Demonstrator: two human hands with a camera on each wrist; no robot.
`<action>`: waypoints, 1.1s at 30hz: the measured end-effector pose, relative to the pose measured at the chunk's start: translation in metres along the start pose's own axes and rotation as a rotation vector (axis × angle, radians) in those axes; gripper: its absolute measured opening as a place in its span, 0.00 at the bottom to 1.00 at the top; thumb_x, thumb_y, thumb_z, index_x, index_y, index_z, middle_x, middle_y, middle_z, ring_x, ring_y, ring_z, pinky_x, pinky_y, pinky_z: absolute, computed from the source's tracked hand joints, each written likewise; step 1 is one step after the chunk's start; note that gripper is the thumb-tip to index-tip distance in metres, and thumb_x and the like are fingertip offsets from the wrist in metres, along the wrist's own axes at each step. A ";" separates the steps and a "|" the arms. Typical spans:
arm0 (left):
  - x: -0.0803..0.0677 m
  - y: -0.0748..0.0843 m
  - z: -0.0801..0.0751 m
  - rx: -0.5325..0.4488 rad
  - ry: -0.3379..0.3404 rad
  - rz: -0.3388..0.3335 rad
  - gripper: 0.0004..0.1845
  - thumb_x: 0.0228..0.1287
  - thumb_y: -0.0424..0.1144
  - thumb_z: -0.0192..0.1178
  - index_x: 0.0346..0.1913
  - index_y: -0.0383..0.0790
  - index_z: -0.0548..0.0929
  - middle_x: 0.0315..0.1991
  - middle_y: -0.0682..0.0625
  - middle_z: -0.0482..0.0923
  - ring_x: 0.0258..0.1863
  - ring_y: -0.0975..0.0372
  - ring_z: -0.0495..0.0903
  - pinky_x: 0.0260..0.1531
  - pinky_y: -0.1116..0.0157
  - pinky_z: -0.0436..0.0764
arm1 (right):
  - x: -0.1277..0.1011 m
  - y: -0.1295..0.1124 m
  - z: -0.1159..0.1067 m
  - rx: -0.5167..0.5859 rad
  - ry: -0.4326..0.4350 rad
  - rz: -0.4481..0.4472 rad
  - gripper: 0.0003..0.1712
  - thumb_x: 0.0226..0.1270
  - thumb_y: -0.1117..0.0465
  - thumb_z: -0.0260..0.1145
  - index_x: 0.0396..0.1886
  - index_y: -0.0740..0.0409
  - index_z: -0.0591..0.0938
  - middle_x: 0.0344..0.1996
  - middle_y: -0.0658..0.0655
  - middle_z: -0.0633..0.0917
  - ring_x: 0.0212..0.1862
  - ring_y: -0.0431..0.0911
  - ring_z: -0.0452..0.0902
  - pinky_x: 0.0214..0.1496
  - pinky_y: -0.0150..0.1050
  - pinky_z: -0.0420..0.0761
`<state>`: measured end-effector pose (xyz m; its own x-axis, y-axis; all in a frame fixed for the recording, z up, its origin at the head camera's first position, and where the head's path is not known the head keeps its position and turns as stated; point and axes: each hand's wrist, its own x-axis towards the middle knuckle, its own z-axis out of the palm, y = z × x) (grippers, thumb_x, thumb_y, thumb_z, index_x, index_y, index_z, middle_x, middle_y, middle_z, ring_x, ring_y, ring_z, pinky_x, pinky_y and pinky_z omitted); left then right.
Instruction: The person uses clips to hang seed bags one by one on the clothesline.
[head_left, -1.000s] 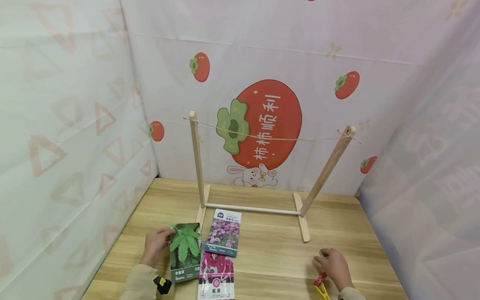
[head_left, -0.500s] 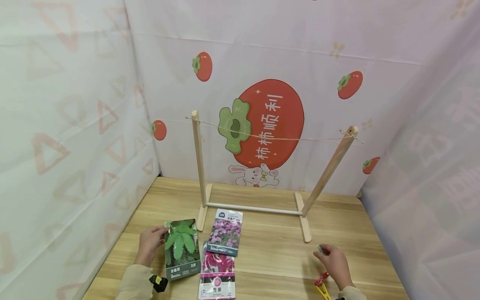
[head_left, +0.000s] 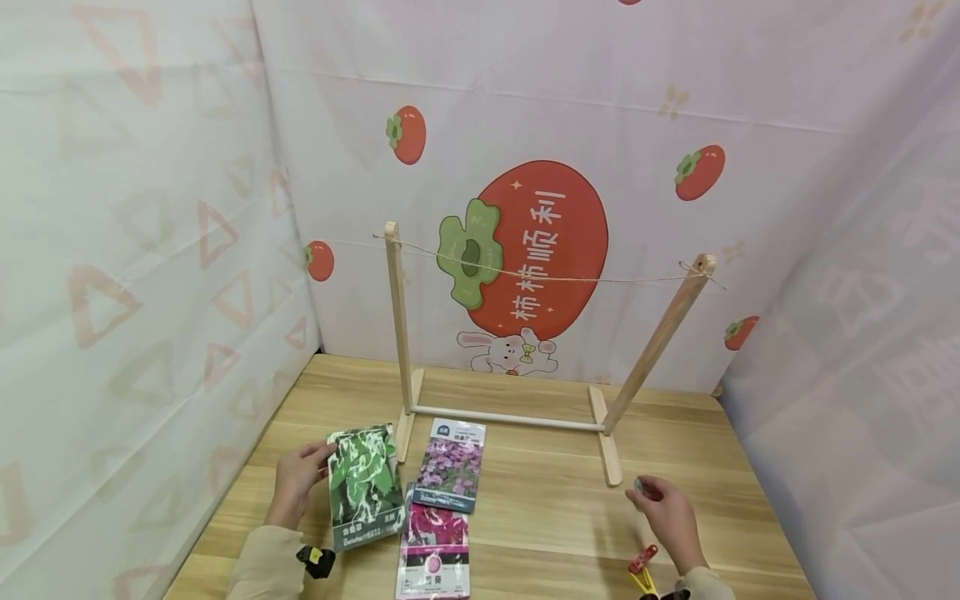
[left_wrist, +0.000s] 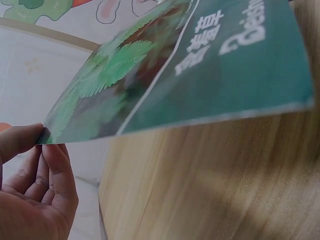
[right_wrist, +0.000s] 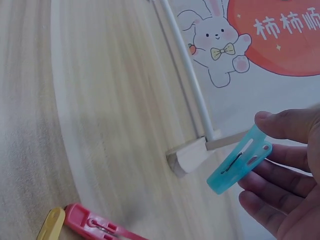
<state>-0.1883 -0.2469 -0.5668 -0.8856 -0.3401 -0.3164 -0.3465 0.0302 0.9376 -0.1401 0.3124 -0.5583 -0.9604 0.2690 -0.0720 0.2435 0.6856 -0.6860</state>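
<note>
Presently, the left hand [head_left: 296, 475] pinches the green packet [head_left: 363, 487] between thumb and fingers, only at one corner; this packet is raised at a slant toward the left edge of the tabletop [head_left: 540, 500]. The right hand [head_left: 663, 508] pinches the blue clip [right_wrist: 237, 162] with thumb and finger, nearer to the right edge.

In my judgement, the first danger is in the left grip: because it takes so little of the packet, the smooth sheet could turn around that corner, bend, or slip out. Its opposite side is just beside the pink packet [head_left: 433, 550] and could push it, or also the purple packet [head_left: 450, 467] lying partly over it; whether they touch, I cannot tell.

The blue clip may also jump from the fingertips if the squeeze goes off centre. Below the right hand, the red clip [head_left: 642, 558] and the yellow clip [head_left: 647, 581] lie close to the sleeve [head_left: 705, 585], which could sweep them away. At the back, the thin string [head_left: 555, 278] dips, so careless pulling might tip the wooden stand [head_left: 660, 342].
</note>
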 end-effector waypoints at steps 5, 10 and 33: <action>-0.002 0.007 0.002 -0.006 -0.011 0.006 0.22 0.68 0.39 0.60 0.56 0.23 0.76 0.30 0.59 0.83 0.31 0.70 0.80 0.35 0.74 0.83 | 0.000 -0.007 -0.002 0.010 0.033 -0.002 0.24 0.60 0.60 0.71 0.51 0.73 0.80 0.42 0.70 0.85 0.41 0.54 0.82 0.33 0.33 0.79; -0.004 0.014 0.003 -0.006 -0.017 0.023 0.24 0.69 0.40 0.60 0.58 0.23 0.75 0.30 0.62 0.81 0.31 0.72 0.79 0.34 0.75 0.83 | 0.001 -0.012 -0.003 0.041 0.058 0.005 0.24 0.61 0.62 0.70 0.53 0.72 0.79 0.46 0.70 0.84 0.43 0.55 0.81 0.33 0.26 0.76; -0.007 0.051 0.020 -0.092 0.019 0.132 0.20 0.66 0.40 0.63 0.53 0.27 0.79 0.29 0.66 0.80 0.31 0.73 0.80 0.33 0.74 0.83 | -0.001 -0.043 -0.014 0.082 0.159 -0.111 0.19 0.59 0.64 0.72 0.49 0.69 0.83 0.42 0.66 0.86 0.33 0.27 0.73 0.35 0.22 0.77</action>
<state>-0.2059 -0.2237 -0.5194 -0.9152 -0.3564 -0.1879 -0.1972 -0.0105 0.9803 -0.1481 0.2921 -0.5187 -0.9458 0.3027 0.1176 0.1195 0.6612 -0.7406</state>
